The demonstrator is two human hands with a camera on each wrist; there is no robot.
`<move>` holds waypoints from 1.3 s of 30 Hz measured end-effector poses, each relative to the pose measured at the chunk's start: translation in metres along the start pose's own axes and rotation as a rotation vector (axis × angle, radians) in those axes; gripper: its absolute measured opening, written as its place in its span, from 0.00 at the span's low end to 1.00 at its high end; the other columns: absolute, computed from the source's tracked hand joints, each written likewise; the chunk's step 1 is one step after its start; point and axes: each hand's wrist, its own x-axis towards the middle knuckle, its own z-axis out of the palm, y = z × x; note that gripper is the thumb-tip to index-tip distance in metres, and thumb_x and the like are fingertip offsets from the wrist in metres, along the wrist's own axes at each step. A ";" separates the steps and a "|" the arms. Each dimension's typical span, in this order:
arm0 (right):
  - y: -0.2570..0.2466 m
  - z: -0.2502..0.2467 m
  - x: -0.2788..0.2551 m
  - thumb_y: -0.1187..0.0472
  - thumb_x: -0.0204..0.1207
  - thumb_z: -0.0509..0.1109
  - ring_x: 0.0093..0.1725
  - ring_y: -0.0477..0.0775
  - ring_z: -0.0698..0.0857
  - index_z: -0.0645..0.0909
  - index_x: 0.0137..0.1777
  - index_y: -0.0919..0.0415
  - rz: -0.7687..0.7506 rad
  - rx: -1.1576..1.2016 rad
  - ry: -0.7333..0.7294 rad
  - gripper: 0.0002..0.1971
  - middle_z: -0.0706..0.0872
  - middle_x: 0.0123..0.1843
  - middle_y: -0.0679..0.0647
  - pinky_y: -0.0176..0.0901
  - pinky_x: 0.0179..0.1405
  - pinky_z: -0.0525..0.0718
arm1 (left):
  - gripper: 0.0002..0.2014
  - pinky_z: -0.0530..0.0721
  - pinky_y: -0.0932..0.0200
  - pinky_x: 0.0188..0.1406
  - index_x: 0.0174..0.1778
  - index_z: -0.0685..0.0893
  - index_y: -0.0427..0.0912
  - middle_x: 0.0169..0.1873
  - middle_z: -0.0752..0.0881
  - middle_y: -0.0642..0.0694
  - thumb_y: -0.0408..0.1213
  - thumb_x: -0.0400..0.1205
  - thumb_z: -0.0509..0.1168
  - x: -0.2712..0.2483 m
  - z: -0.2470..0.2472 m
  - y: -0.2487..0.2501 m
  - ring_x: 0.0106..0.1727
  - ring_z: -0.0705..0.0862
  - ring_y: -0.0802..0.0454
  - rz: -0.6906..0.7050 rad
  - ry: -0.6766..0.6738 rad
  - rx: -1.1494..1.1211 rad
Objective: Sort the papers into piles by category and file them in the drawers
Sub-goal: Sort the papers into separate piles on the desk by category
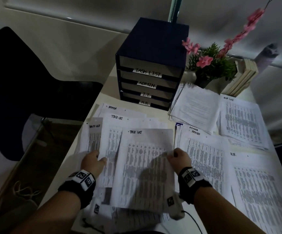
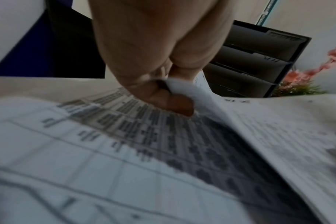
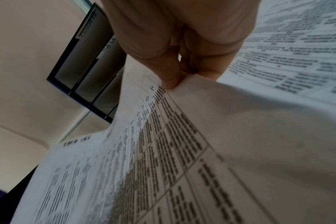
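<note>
Head view: two forearms with black wrist straps nearest. Left hand [image 1: 93, 162] pinches the left edge of a white printed sheet headed "TASK LIST" [image 1: 145, 168]; right hand [image 1: 179, 157] pinches its right edge, sheet lifted off the loose papers beneath. Pale bench [image 1: 110, 92] carries sorted piles to the right: an ADMIN pile [image 1: 206, 157], an H.R. pile [image 1: 258, 188], a task-list pile [image 1: 241, 122]. Dark blue four-drawer box labelled TASK LIST, ADMIN, I.T., H.R. [image 1: 151, 65] stands at the far side, drawers closed; pink-flowered potted plant [image 1: 211, 65] just beside it.

Left wrist view: thumb and curled fingers [image 2: 163, 100] grip the sheet's curled edge.

Right wrist view: fingers [image 3: 169, 78] clamp the sheet's edge, drawer box behind.
</note>
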 end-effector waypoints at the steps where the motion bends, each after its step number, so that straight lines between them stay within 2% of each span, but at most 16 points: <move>1: 0.001 -0.004 0.002 0.61 0.77 0.66 0.35 0.56 0.75 0.71 0.33 0.61 -0.002 0.020 0.030 0.12 0.75 0.29 0.55 0.41 0.29 0.67 | 0.09 0.77 0.59 0.50 0.51 0.82 0.33 0.51 0.85 0.35 0.36 0.81 0.66 0.001 -0.005 -0.004 0.50 0.83 0.42 -0.005 0.012 0.027; 6: 0.003 -0.002 0.014 0.65 0.75 0.61 0.34 0.58 0.81 0.79 0.38 0.69 0.014 0.219 0.091 0.09 0.83 0.33 0.65 0.42 0.32 0.77 | 0.16 0.77 0.60 0.57 0.64 0.81 0.39 0.55 0.85 0.41 0.30 0.79 0.66 -0.008 -0.020 -0.013 0.55 0.83 0.44 0.022 -0.100 -0.044; 9: -0.004 0.014 0.011 0.71 0.72 0.61 0.32 0.53 0.76 0.79 0.36 0.70 0.010 0.312 0.072 0.08 0.79 0.30 0.61 0.37 0.26 0.75 | 0.16 0.83 0.57 0.54 0.57 0.85 0.45 0.50 0.88 0.48 0.24 0.77 0.68 -0.027 -0.014 -0.005 0.50 0.86 0.50 0.131 -0.178 -0.219; 12: -0.011 0.026 0.005 0.69 0.72 0.66 0.34 0.55 0.80 0.77 0.31 0.61 0.040 0.478 -0.016 0.09 0.81 0.30 0.57 0.46 0.34 0.80 | 0.16 0.89 0.54 0.41 0.52 0.87 0.42 0.43 0.92 0.44 0.18 0.75 0.69 -0.050 -0.004 0.007 0.46 0.91 0.45 0.096 -0.253 -0.564; 13: -0.013 0.026 0.001 0.69 0.72 0.68 0.35 0.56 0.81 0.76 0.34 0.57 0.087 0.517 -0.053 0.09 0.82 0.33 0.57 0.50 0.38 0.83 | 0.17 0.89 0.56 0.39 0.51 0.87 0.43 0.43 0.92 0.46 0.18 0.75 0.69 -0.054 0.000 0.009 0.45 0.91 0.47 0.105 -0.265 -0.606; 15: -0.016 0.025 -0.004 0.70 0.72 0.70 0.40 0.57 0.83 0.73 0.54 0.55 0.131 0.594 -0.085 0.15 0.83 0.42 0.58 0.54 0.45 0.85 | 0.15 0.88 0.59 0.40 0.51 0.87 0.49 0.44 0.92 0.50 0.23 0.77 0.69 -0.055 0.009 0.006 0.46 0.91 0.53 0.158 -0.248 -0.534; 17: -0.017 0.020 -0.008 0.68 0.75 0.68 0.46 0.57 0.84 0.63 0.72 0.52 0.146 0.561 -0.065 0.28 0.83 0.53 0.60 0.49 0.44 0.85 | 0.13 0.86 0.56 0.47 0.52 0.85 0.55 0.48 0.90 0.52 0.30 0.80 0.67 -0.046 0.011 0.000 0.50 0.88 0.52 0.194 -0.121 -0.302; 18: -0.019 0.017 -0.009 0.66 0.77 0.67 0.47 0.57 0.83 0.63 0.74 0.56 0.143 0.469 -0.021 0.27 0.83 0.56 0.61 0.43 0.41 0.82 | 0.12 0.84 0.53 0.53 0.55 0.84 0.55 0.53 0.88 0.50 0.33 0.80 0.66 -0.039 0.009 -0.003 0.54 0.86 0.49 0.171 -0.016 -0.140; 20: -0.019 0.012 -0.008 0.62 0.78 0.66 0.43 0.58 0.80 0.73 0.64 0.67 0.123 0.233 0.074 0.16 0.84 0.53 0.64 0.42 0.38 0.78 | 0.19 0.76 0.45 0.65 0.66 0.77 0.53 0.70 0.74 0.44 0.41 0.78 0.68 -0.025 -0.002 -0.012 0.67 0.75 0.41 0.039 0.138 0.166; 22: -0.019 0.008 -0.008 0.62 0.78 0.66 0.38 0.59 0.81 0.78 0.52 0.70 0.072 0.149 0.102 0.10 0.84 0.44 0.63 0.43 0.36 0.80 | 0.33 0.68 0.38 0.71 0.74 0.67 0.51 0.76 0.61 0.43 0.46 0.74 0.72 -0.016 -0.016 -0.018 0.74 0.64 0.36 -0.133 0.131 0.215; 25: -0.021 0.009 -0.012 0.67 0.77 0.68 0.31 0.52 0.80 0.78 0.46 0.64 0.035 0.315 0.034 0.02 0.82 0.37 0.58 0.38 0.26 0.79 | 0.49 0.68 0.34 0.73 0.80 0.57 0.49 0.77 0.59 0.39 0.46 0.68 0.79 -0.008 -0.027 -0.022 0.76 0.63 0.33 -0.197 0.064 0.158; 27: -0.021 0.016 -0.011 0.68 0.75 0.69 0.35 0.58 0.84 0.78 0.48 0.66 0.052 0.432 -0.045 0.04 0.83 0.38 0.61 0.51 0.36 0.89 | 0.51 0.69 0.34 0.72 0.81 0.55 0.50 0.78 0.59 0.41 0.43 0.67 0.80 -0.007 -0.025 -0.025 0.76 0.64 0.34 -0.128 0.078 0.209; 29: -0.020 0.024 -0.011 0.69 0.72 0.70 0.39 0.60 0.85 0.76 0.47 0.71 0.055 0.455 -0.124 0.08 0.82 0.39 0.64 0.63 0.47 0.87 | 0.51 0.70 0.36 0.72 0.82 0.54 0.50 0.79 0.59 0.41 0.36 0.68 0.79 -0.009 -0.021 -0.025 0.76 0.65 0.35 -0.033 0.123 0.154; 33: -0.023 0.034 -0.014 0.71 0.72 0.70 0.40 0.56 0.81 0.74 0.38 0.65 0.038 0.439 -0.226 0.07 0.78 0.37 0.62 0.59 0.48 0.86 | 0.46 0.76 0.45 0.67 0.83 0.49 0.55 0.79 0.65 0.40 0.22 0.77 0.67 -0.020 -0.011 -0.019 0.74 0.72 0.36 0.036 0.170 -0.114; 35: -0.021 0.034 -0.014 0.71 0.72 0.70 0.41 0.56 0.81 0.72 0.35 0.60 0.052 0.437 -0.245 0.10 0.79 0.37 0.61 0.59 0.49 0.86 | 0.35 0.78 0.49 0.59 0.83 0.54 0.55 0.73 0.74 0.35 0.26 0.83 0.60 -0.025 -0.006 -0.015 0.67 0.79 0.35 0.050 0.133 -0.152; 39: -0.013 0.031 -0.009 0.67 0.67 0.74 0.41 0.59 0.83 0.73 0.35 0.59 0.114 0.514 -0.225 0.10 0.80 0.37 0.62 0.70 0.53 0.85 | 0.21 0.71 0.53 0.67 0.78 0.66 0.41 0.74 0.73 0.37 0.38 0.88 0.54 -0.031 0.003 -0.006 0.73 0.73 0.38 0.053 -0.100 -0.254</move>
